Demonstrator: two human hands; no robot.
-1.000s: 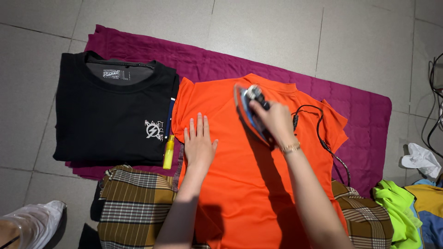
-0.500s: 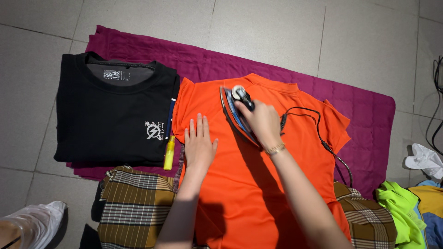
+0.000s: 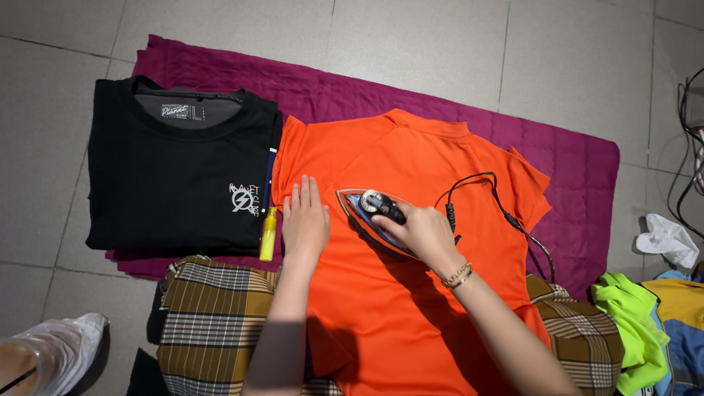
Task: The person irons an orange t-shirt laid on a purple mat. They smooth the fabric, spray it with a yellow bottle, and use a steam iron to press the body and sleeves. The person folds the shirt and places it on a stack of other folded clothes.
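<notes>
Iron on orange T-shirt, both hands engaged.

The right hand point(image 3: 422, 231) grips the handle of the iron point(image 3: 374, 213), whose soleplate rests on the chest area of the orange T-shirt point(image 3: 411, 308) spread over a magenta mat point(image 3: 579, 183) on the floor. The left hand point(image 3: 304, 220) lies flat, fingers extended, on the shirt just beside the iron's tip. A folded black T-shirt point(image 3: 176, 183) lies to the left.

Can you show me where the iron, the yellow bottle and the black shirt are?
iron point(image 3: 369, 210): head view, on its blue top.
yellow bottle point(image 3: 268, 235): head view, on its body.
black shirt point(image 3: 172, 183): head view, on its front.
</notes>
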